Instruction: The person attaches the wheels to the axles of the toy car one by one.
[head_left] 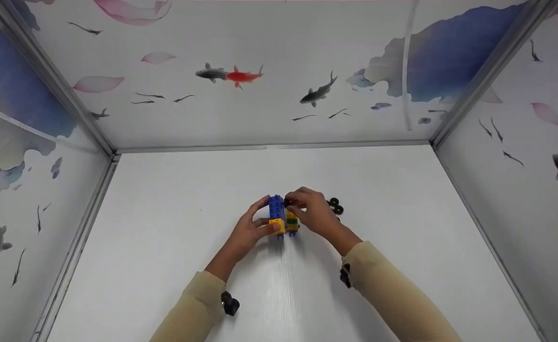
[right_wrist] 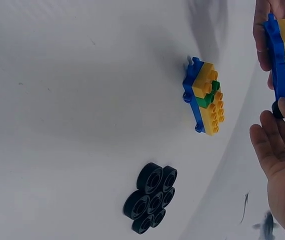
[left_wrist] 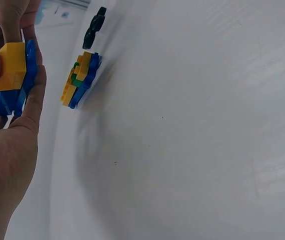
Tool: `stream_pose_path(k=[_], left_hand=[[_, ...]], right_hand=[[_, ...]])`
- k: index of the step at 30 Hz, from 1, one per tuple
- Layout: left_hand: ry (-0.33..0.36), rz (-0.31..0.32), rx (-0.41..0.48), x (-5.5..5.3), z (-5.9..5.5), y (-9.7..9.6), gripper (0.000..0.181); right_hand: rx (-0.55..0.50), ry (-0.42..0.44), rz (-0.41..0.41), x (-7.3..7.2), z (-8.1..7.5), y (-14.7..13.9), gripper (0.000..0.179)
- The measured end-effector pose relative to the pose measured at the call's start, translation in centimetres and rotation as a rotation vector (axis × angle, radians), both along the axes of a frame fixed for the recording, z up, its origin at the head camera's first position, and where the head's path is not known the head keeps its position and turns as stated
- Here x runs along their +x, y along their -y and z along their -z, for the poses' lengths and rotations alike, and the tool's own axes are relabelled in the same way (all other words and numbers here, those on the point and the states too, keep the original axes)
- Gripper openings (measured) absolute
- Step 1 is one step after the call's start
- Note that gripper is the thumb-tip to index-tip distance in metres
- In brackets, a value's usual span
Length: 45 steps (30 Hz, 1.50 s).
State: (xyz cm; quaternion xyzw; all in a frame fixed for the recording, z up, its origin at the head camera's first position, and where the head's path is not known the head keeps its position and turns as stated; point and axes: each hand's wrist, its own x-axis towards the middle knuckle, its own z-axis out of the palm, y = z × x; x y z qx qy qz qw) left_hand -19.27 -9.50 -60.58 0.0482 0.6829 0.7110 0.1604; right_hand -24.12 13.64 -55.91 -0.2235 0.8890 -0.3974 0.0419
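My left hand (head_left: 248,230) grips a toy brick car (left_wrist: 12,67), thumb on its yellow bricks and fingers along the blue base. In the head view, blue studded bricks (head_left: 275,205) cover its far part. My right hand (head_left: 318,213) pinches a small black wheel (right_wrist: 276,110) against one end of the blue base, with thumb and fingers partly covering the wheel. The car is held up over the table. Beyond it, a second brick car (right_wrist: 205,97), with yellow and green bricks on a blue base, stands on the table.
Several loose black wheels (right_wrist: 150,177) lie grouped on the white table (head_left: 174,190), just right of my right hand in the head view. Printed wall panels (head_left: 279,114) enclose the table at the back and both sides.
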Motion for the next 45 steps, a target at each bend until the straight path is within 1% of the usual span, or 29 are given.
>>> stream_pose_path(k=[5, 13, 18, 23, 26, 29, 32, 38, 41, 45], left_hand=[[-0.006, -0.009, -0.002, 0.18, 0.06, -0.02, 0.089], [-0.044, -0.03, -0.041, 0.28, -0.07, -0.36, 0.093], [-0.057, -0.043, -0.029, 0.37, -0.04, -0.59, 0.089], [-0.052, -0.05, -0.013, 0.34, -0.13, -0.67, 0.09], [-0.045, -0.055, -0.023, 0.25, -0.23, -0.68, 0.09], [-0.044, -0.059, -0.044, 0.24, -0.32, -0.7, 0.09], [-0.048, -0.06, -0.043, 0.26, -0.42, -0.75, 0.089], [-0.066, -0.059, -0.059, 0.24, -0.69, -0.8, 0.09], [-0.056, -0.064, -0.072, 0.21, -0.75, -0.83, 0.09], [-0.05, -0.066, -0.06, 0.24, -0.82, -0.87, 0.089]], right_hand=[[-0.001, 0.02, 0.005, 0.17, 0.0, 0.11, 0.032], [0.004, -0.01, 0.032, 0.42, -0.17, 0.36, 0.03], [-0.012, -0.029, 0.044, 0.5, 0.01, 0.49, 0.03], [-0.018, -0.063, 0.033, 0.49, 0.11, 0.54, 0.027], [-0.02, -0.075, 0.037, 0.55, 0.14, 0.56, 0.026], [-0.021, -0.064, 0.051, 0.63, 0.21, 0.6, 0.027], [-0.03, -0.055, 0.058, 0.67, 0.21, 0.59, 0.028], [-0.044, -0.071, 0.063, 0.68, 0.04, 0.56, 0.028], [-0.039, -0.065, 0.066, 0.68, 0.0, 0.56, 0.028], [-0.033, -0.053, 0.075, 0.7, 0.0, 0.56, 0.03]])
